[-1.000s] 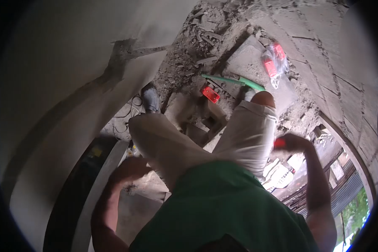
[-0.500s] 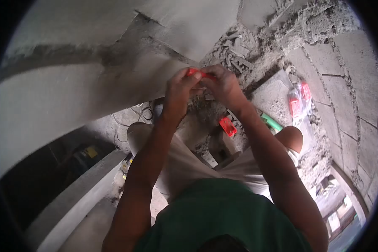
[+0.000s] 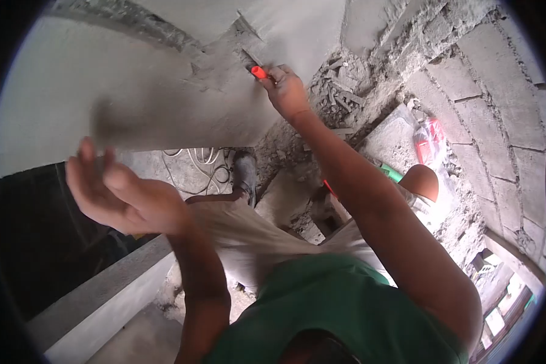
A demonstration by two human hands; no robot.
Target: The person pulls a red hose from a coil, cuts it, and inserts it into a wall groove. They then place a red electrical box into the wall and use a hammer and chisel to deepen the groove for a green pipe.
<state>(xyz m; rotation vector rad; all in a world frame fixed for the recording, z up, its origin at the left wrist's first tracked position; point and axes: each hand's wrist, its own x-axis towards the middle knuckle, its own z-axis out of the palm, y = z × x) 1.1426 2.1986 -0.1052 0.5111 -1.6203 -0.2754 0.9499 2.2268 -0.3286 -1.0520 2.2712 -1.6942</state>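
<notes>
Head-worn view, close, looking forward and down

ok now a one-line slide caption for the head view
Right hand holding a red piece close to a chipped wall, left hand raised and open.

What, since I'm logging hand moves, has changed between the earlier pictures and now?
The left hand has come off the red piece and swung left and down in the picture, open. The right hand has carried the piece up and left to the gouged wall. The plastic bag and green tube stayed put.
</notes>
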